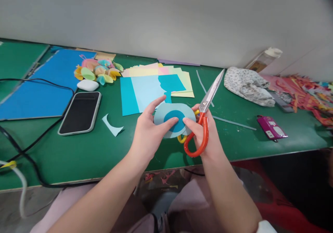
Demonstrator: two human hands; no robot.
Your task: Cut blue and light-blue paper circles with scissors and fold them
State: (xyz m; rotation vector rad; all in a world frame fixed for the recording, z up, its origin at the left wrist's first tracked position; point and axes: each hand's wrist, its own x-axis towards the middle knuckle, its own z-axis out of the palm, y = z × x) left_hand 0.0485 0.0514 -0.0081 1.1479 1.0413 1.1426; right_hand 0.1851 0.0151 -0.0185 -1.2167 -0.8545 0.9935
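My left hand (151,129) grips the left side of a light blue paper oval (160,114), its thumb pressed on top. A darker blue paper circle (169,116) lies on the oval, under both thumbs. My right hand (205,130) pinches the oval's right side and also carries scissors (203,123) with red-orange handles. Their blades point up and away, apart from the paper. A yellow loop (182,139) shows below the oval; what it belongs to is partly hidden. Beyond my hands lie sheets of blue paper (128,97). A curved light blue scrap (112,126) rests left of my left hand.
Left stand a phone (80,113), a white rounded case (87,84), a blue board (44,83), black cables (31,144) and pastel paper petals (99,69). Right are a patterned cloth (247,85), a bottle (264,59), a purple packet (272,128) and coral scraps (299,97).
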